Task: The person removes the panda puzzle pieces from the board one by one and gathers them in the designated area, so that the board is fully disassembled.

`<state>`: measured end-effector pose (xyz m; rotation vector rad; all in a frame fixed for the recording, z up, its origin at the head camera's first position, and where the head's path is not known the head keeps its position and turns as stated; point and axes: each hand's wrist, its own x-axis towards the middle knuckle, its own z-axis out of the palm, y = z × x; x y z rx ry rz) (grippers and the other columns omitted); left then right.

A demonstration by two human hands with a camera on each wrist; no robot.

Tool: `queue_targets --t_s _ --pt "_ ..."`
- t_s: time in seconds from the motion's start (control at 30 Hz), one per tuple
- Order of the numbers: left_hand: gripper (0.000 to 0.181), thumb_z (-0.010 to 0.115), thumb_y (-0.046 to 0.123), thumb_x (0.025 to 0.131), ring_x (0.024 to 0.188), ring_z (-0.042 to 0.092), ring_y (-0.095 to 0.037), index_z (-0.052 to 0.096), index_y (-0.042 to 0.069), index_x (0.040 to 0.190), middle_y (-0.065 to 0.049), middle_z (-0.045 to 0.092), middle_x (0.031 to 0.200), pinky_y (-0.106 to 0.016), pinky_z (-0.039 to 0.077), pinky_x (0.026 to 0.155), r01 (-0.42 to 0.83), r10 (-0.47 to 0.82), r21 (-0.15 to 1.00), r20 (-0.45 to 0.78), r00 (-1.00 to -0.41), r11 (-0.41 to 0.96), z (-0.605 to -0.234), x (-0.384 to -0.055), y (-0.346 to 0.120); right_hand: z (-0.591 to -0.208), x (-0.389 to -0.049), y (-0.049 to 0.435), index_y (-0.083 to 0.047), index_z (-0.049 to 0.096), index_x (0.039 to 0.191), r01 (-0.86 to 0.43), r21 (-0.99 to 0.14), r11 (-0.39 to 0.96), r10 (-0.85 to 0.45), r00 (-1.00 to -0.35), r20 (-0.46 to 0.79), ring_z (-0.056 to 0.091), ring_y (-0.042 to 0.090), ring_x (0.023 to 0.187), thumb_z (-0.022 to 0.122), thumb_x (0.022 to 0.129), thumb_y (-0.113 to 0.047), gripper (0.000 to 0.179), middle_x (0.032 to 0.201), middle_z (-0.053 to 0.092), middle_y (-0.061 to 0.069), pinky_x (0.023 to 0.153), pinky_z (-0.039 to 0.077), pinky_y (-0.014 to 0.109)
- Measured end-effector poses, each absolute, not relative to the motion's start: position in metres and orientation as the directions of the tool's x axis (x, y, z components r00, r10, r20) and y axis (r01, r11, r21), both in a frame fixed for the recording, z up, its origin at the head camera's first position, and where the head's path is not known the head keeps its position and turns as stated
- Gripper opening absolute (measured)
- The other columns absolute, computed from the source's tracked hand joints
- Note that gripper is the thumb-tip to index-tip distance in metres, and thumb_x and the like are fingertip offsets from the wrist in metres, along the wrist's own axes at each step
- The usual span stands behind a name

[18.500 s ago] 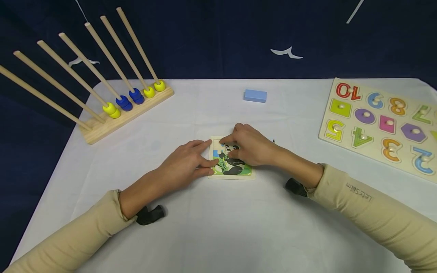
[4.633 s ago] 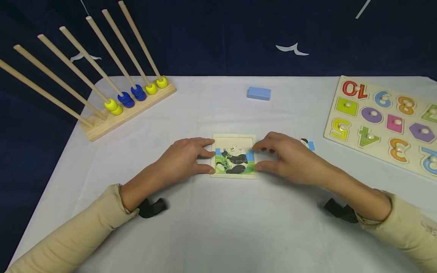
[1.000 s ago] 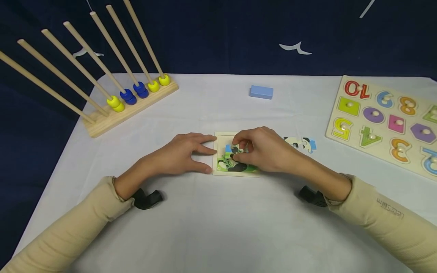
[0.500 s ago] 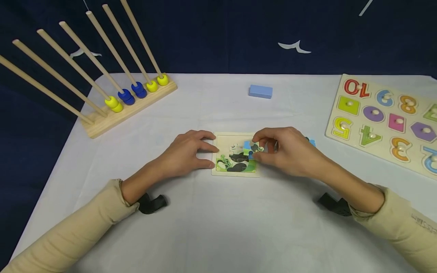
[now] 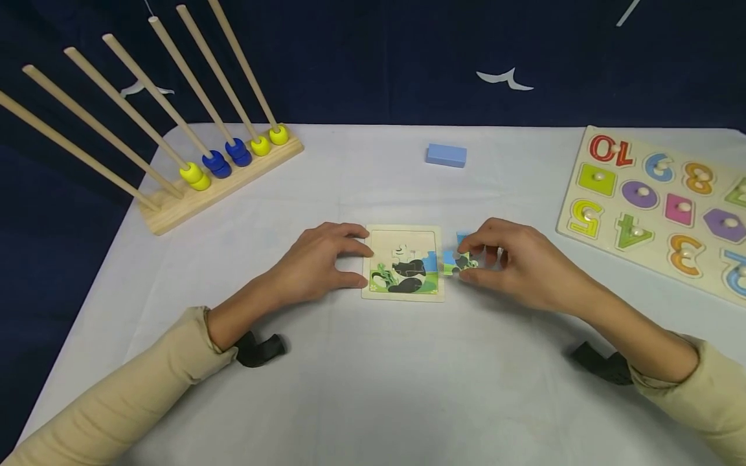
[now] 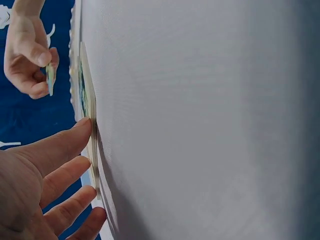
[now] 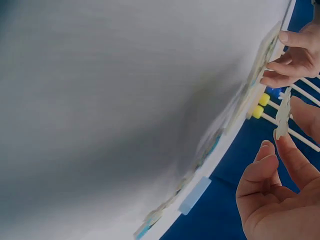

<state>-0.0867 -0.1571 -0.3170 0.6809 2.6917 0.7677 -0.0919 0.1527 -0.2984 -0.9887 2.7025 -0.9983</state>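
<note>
A small panda jigsaw puzzle lies in a pale wooden tray (image 5: 402,298) at the middle of the table; its upper part shows bare wood and its lower part the panda's body (image 5: 409,268). My left hand (image 5: 323,264) rests at the tray's left edge, fingers spread and touching the rim. Just right of the tray, my right hand (image 5: 521,264) pinches a puzzle piece (image 5: 451,262) with blue, green and black print between thumb and fingers. Both wrist views show this piece (image 7: 283,116) held off the table. Behind it, a blue bit of another piece (image 5: 462,238) peeks out, mostly hidden by the right hand.
A wooden bead abacus (image 5: 227,184) with tall rods stands at the back left. A light blue block (image 5: 446,155) lies at the back centre. On the right is a number and shape peg board (image 5: 658,207). The white table (image 5: 373,382) ends at a dark blue curtain (image 5: 373,58).
Over the last second my right hand has carried the pinched piece from above the tray to its right side. Earlier, the panda's head was in the tray; now bare wood shows there. My left hand stays.
</note>
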Motion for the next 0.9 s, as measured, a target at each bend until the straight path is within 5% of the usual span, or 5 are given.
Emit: queue_targets --t_s 0.9 --pt "0.042 0.086 0.024 0.078 0.13 0.046 -0.03 0.075 0.01 0.116 -0.006 0.056 0.137 -0.052 0.033 0.105 0.377 0.507 0.546 -0.102 -0.856 0.748 -0.32 -0.088 -0.157 -0.306 -0.093 0.166 -0.003 0.072 0.109 -0.428 -0.491 0.759 -0.552 -0.822 -0.137 0.047 0.017 0.074 0.082 0.08 -0.009 0.031 0.075 0.049 -0.001 0.062 0.036 0.033"
